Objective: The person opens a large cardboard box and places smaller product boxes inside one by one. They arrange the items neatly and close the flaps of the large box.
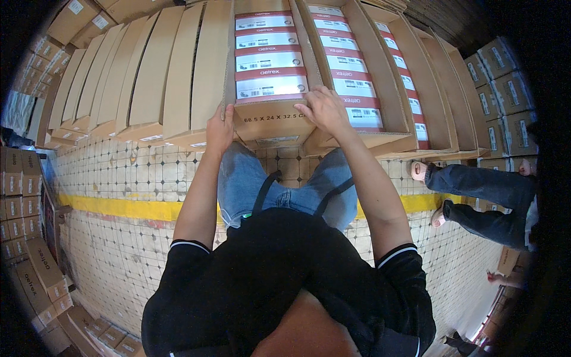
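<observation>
An open cardboard carton (273,119) stands right in front of me, filled with a row of red and white shoe boxes (270,86). My left hand (220,128) grips its near left corner, thumb up along the edge. At the near right corner, my right hand (326,110) is closed over the top edge, fingers bent over the rim. Just right of it stands another open carton (357,140) with similar red and white boxes (355,87). The undersides of both hands' grips are partly hidden.
Closed tall cartons (151,77) line up on the left; more open cartons (440,101) continue right. Stacked boxes (505,101) rise at the far right and others (21,196) at the left. A person in jeans (482,184) stands right, on the tiled floor (125,238) with its yellow stripe (125,207).
</observation>
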`<action>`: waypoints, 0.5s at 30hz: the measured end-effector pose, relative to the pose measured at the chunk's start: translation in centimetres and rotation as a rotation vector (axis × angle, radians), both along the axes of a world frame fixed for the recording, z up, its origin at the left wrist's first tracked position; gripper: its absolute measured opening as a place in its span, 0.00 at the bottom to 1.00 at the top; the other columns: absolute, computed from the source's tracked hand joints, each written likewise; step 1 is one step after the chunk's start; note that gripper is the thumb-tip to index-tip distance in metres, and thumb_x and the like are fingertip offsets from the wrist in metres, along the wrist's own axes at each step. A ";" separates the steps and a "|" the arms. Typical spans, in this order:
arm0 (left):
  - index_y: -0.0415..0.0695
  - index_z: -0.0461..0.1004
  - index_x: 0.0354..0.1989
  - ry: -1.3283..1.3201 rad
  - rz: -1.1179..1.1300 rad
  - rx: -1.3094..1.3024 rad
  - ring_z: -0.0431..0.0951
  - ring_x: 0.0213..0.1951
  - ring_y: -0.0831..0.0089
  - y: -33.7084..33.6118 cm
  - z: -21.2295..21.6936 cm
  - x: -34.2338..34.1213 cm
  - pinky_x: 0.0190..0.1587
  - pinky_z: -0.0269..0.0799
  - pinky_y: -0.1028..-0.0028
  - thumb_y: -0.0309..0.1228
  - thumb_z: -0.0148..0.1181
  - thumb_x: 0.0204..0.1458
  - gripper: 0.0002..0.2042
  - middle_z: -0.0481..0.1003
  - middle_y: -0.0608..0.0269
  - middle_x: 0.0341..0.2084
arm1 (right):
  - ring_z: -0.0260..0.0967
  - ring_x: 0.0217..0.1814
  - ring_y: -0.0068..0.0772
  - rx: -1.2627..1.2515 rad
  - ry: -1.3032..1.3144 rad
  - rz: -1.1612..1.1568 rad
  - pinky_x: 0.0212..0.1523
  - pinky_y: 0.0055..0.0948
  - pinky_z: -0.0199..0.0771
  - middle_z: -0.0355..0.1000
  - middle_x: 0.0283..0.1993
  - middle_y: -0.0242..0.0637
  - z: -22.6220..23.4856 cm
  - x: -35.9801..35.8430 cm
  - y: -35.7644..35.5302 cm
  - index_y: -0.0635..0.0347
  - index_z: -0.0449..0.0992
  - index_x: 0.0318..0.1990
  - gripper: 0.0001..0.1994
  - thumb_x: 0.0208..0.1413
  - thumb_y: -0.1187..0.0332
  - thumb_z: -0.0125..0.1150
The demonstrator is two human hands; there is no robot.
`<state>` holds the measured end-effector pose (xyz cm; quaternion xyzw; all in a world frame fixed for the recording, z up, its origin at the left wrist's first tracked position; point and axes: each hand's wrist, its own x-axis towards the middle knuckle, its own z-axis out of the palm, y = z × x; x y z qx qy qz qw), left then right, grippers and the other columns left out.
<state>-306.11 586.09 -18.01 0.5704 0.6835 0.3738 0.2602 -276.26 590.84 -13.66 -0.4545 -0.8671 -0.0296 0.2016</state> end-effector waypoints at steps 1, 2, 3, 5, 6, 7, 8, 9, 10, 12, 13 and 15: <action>0.41 0.71 0.57 -0.010 -0.004 0.007 0.76 0.48 0.37 0.0 0.1 0.0 0.49 0.70 0.53 0.54 0.43 0.65 0.28 0.77 0.35 0.41 | 0.68 0.59 0.41 -0.013 -0.007 -0.008 0.55 0.41 0.66 0.78 0.45 0.42 0.0 0.0 0.0 0.63 0.78 0.38 0.22 0.60 0.49 0.58; 0.42 0.71 0.57 -0.003 0.001 0.023 0.76 0.48 0.37 -0.1 0.1 0.0 0.49 0.71 0.53 0.54 0.43 0.65 0.28 0.77 0.35 0.41 | 0.68 0.59 0.41 -0.022 -0.009 -0.011 0.55 0.41 0.66 0.78 0.45 0.42 -0.1 0.0 0.0 0.63 0.78 0.38 0.22 0.60 0.49 0.58; 0.42 0.72 0.57 0.006 0.005 0.048 0.76 0.48 0.37 -0.1 0.2 0.0 0.49 0.71 0.53 0.54 0.43 0.65 0.28 0.77 0.35 0.41 | 0.68 0.59 0.41 -0.029 -0.012 -0.014 0.55 0.41 0.66 0.78 0.45 0.42 -0.1 0.0 0.0 0.64 0.78 0.38 0.22 0.60 0.49 0.58; 0.41 0.72 0.56 0.012 0.013 0.059 0.76 0.48 0.38 -0.2 0.2 0.2 0.50 0.71 0.53 0.54 0.43 0.65 0.28 0.77 0.36 0.41 | 0.68 0.59 0.41 -0.041 -0.030 -0.021 0.55 0.41 0.66 0.78 0.46 0.42 -0.2 0.0 0.0 0.64 0.78 0.39 0.22 0.60 0.49 0.58; 0.41 0.72 0.56 0.008 0.017 0.047 0.76 0.48 0.38 -0.2 0.2 0.3 0.50 0.71 0.53 0.54 0.43 0.65 0.28 0.77 0.36 0.41 | 0.68 0.59 0.41 -0.019 -0.020 -0.021 0.55 0.41 0.66 0.78 0.46 0.42 -0.1 -0.1 0.1 0.64 0.78 0.39 0.22 0.60 0.49 0.58; 0.41 0.73 0.55 0.003 0.017 0.065 0.76 0.47 0.38 -0.3 0.2 0.3 0.50 0.71 0.53 0.54 0.43 0.65 0.28 0.78 0.36 0.41 | 0.68 0.59 0.41 -0.046 -0.036 -0.025 0.55 0.42 0.66 0.78 0.46 0.42 -0.1 -0.1 0.0 0.64 0.78 0.39 0.22 0.60 0.49 0.58; 0.41 0.73 0.55 0.015 0.027 0.005 0.76 0.48 0.38 -0.2 0.1 0.4 0.50 0.70 0.53 0.54 0.43 0.65 0.28 0.78 0.37 0.41 | 0.68 0.59 0.41 -0.046 -0.033 -0.025 0.55 0.42 0.66 0.78 0.46 0.42 0.0 -0.2 0.1 0.64 0.78 0.39 0.22 0.60 0.49 0.57; 0.41 0.74 0.55 0.025 0.036 -0.042 0.76 0.48 0.38 -0.4 0.0 0.4 0.50 0.70 0.53 0.54 0.43 0.65 0.27 0.78 0.37 0.41 | 0.67 0.59 0.41 -0.125 -0.070 -0.037 0.56 0.42 0.66 0.78 0.46 0.43 0.0 -0.2 -0.1 0.64 0.78 0.39 0.22 0.60 0.49 0.57; 0.42 0.74 0.54 0.044 0.062 -0.115 0.76 0.48 0.38 -0.4 -0.2 0.3 0.50 0.70 0.53 0.54 0.43 0.65 0.27 0.78 0.37 0.41 | 0.68 0.59 0.42 -0.054 -0.030 -0.022 0.55 0.42 0.67 0.77 0.46 0.42 0.2 -0.2 -0.2 0.63 0.78 0.41 0.21 0.60 0.50 0.58; 0.40 0.73 0.55 0.036 0.033 -0.058 0.76 0.48 0.39 -0.6 -0.6 0.0 0.50 0.70 0.55 0.53 0.43 0.65 0.27 0.78 0.37 0.41 | 0.68 0.57 0.42 -0.051 -0.035 -0.004 0.55 0.42 0.68 0.77 0.45 0.40 0.4 0.0 -0.6 0.60 0.78 0.43 0.20 0.59 0.51 0.60; 0.40 0.73 0.56 0.033 -0.005 0.005 0.76 0.48 0.39 -1.0 -0.8 -0.2 0.51 0.70 0.55 0.52 0.42 0.66 0.27 0.77 0.36 0.41 | 0.68 0.56 0.43 -0.065 -0.054 0.020 0.54 0.42 0.69 0.77 0.45 0.41 0.5 0.2 -0.9 0.60 0.78 0.42 0.19 0.58 0.52 0.61; 0.38 0.73 0.55 -0.105 -0.063 -0.035 0.77 0.49 0.43 -1.9 -1.3 -0.6 0.52 0.70 0.57 0.51 0.43 0.66 0.27 0.78 0.38 0.42 | 0.68 0.56 0.45 -0.052 -0.050 0.094 0.53 0.43 0.69 0.76 0.46 0.41 0.8 0.8 -1.9 0.61 0.76 0.40 0.17 0.58 0.54 0.62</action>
